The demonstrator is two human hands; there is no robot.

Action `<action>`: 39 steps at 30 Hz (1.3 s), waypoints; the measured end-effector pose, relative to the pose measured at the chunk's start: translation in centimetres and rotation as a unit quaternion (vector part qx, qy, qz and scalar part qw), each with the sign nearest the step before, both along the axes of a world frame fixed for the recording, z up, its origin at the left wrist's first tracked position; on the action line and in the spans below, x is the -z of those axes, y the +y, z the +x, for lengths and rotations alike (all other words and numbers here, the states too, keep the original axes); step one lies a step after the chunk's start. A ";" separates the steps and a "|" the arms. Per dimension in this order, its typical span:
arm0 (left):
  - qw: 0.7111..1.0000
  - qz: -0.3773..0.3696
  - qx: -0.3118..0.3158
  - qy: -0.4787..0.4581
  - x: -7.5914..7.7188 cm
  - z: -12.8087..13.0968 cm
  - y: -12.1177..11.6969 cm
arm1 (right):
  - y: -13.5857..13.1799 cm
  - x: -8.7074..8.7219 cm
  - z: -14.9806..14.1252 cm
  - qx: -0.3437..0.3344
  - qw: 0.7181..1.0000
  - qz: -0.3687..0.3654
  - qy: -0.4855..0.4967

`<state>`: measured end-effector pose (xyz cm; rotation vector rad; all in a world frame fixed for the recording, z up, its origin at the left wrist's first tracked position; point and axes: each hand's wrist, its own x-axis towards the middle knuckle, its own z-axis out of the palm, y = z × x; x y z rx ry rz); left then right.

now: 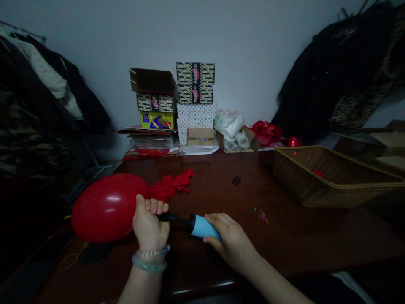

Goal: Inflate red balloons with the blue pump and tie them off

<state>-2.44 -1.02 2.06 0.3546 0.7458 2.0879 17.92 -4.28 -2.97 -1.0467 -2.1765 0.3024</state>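
At the left of the glossy brown tabletop [215, 185] sits a balloon [107, 207], taut, shiny red and egg-shaped, its neck end hidden at the left hand [151, 219]. That hand is curled into a fist around the black end of the pump [205, 229], knuckles up, forearm rising from below, with a beaded bracelet [153, 253] and a smooth pale-green bangle [148, 265] at the wrist. Behind it lie limp, matte red pieces [172, 185]. The pump's slim black shaft runs right into a smooth light-blue barrel, which the right hand [232, 238] grips, its thumb underneath and its forearm slanting in from the lower right. Farther right are a thin dark coil [236, 181], tiny colored bits [262, 216] and a woven, flared basket [303, 188].
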 end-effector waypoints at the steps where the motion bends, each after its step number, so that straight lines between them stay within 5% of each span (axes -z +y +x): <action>1: 1.000 -0.002 0.007 0.000 0.1 0.4 0.0 | -0.1 0.0 -0.1 -0.002 1.000 0.003 0.002; 10: 0.999 -0.011 0.038 0.006 0.6 2.7 -0.2 | -0.2 -0.1 -0.5 -0.005 1.000 0.015 0.015; 25: 0.999 -0.002 -0.041 -0.009 -0.8 -2.5 0.1 | 1.0 0.1 0.6 0.000 1.000 -0.017 -0.011; 39: 0.999 -0.004 -0.028 -0.015 -0.2 -1.1 0.5 | 0.6 0.1 0.2 0.023 0.999 0.014 -0.019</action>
